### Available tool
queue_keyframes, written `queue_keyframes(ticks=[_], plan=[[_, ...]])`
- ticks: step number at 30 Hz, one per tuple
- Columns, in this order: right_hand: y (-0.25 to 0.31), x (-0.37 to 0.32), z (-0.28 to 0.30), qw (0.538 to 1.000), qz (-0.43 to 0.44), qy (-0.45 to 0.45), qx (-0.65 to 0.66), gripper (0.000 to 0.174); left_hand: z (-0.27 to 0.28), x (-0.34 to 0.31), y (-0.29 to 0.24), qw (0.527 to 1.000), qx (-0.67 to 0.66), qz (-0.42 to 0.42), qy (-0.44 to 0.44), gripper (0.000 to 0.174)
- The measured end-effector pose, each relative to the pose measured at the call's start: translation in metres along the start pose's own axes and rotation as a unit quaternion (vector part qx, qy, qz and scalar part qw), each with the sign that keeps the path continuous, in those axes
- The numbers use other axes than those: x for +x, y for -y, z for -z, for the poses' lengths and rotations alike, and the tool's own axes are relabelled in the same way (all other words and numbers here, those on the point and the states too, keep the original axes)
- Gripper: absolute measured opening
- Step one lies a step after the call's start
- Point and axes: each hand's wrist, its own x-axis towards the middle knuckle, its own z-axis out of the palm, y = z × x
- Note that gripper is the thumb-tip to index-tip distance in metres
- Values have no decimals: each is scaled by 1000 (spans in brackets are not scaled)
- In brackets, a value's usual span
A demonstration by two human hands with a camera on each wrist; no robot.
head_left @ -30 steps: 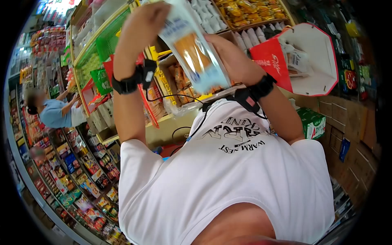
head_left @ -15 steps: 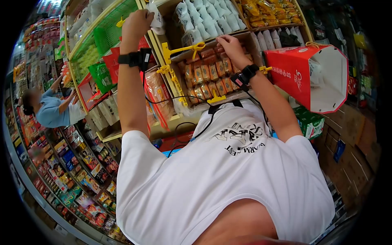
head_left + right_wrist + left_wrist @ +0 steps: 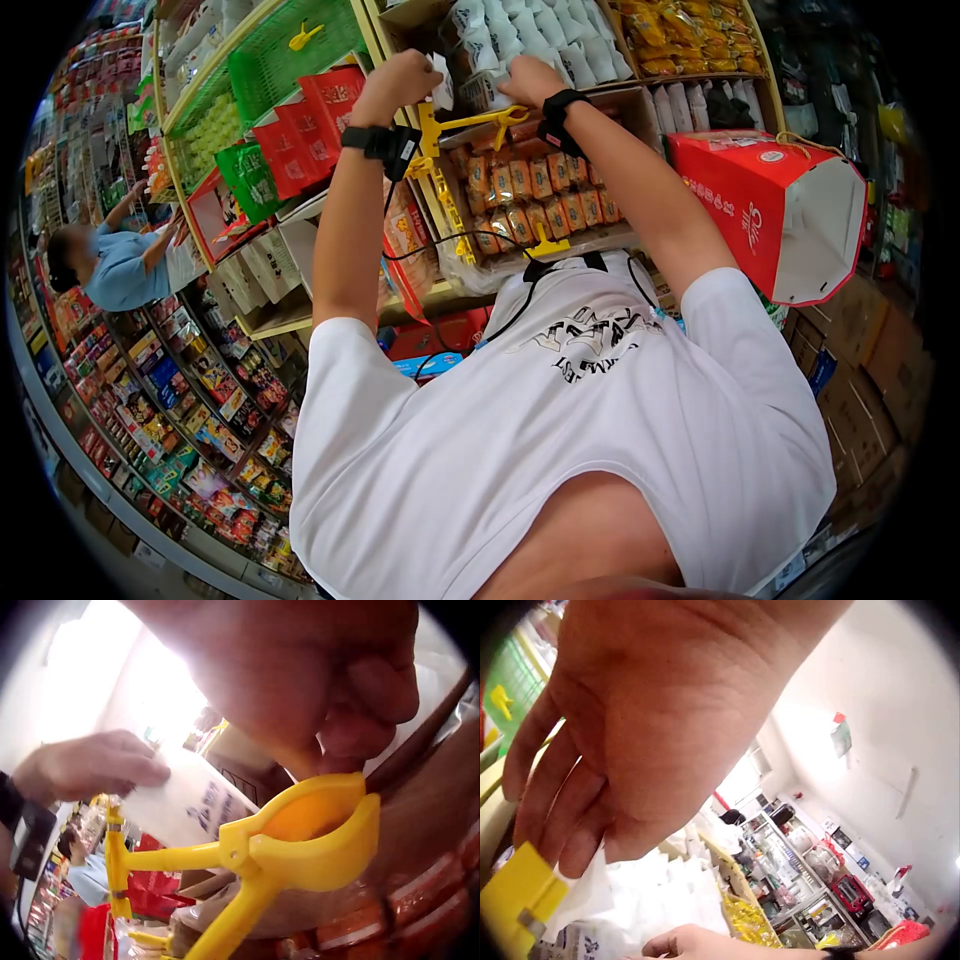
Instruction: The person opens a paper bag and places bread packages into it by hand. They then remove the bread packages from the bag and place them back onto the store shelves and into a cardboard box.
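Note:
My left hand [image 3: 398, 85] pinches a white packet [image 3: 441, 82] by its edge, at the front left of a bin of white packets [image 3: 545, 35]. Dark print shows on this held packet [image 3: 199, 802] in the right wrist view. My right hand [image 3: 535, 82] is at the same bin's front edge, its fingers bent beside another white packet [image 3: 482, 90]. In the right wrist view a yellow clip [image 3: 300, 832] partly covers my right fingertips, and I cannot tell whether they grip anything.
Nearer me is a box of orange-wrapped snacks [image 3: 530, 190], with a yellow clip arm [image 3: 470, 122] over its far edge. A red carton [image 3: 750, 205] stands on the right. Red pouches [image 3: 305, 130] and green baskets [image 3: 265, 75] are on the left. A person in blue [image 3: 125, 265] stands farther left.
A second ago both hands held up a pale blue packet with a clear window. The left hand then held a white packet at the bin; the right moved from above the orange snacks to the white packets.

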Motion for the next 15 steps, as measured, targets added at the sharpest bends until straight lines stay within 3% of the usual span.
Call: queue_keyframes(ticks=[5,6,8,11,12,15], plan=[[0,1,4,999,37,3,11,26,-32,17,18,968,-158,19,195,37],[4,-7,11,999,40,2,14,24,-39,21,25,967,-159,17,197,37],[3,-14,11,997,63,-20,45,24,-43,24,28,914,-308,27,262,43],[0,-16,1,991,95,-58,74,25,-35,29,18,932,-200,-4,302,45],[-2,-17,-6,992,78,-51,84,26,-49,41,34,918,-219,-92,317,45],[-1,-28,-4,996,25,-16,80,30,-32,39,17,923,-110,-166,328,38]])
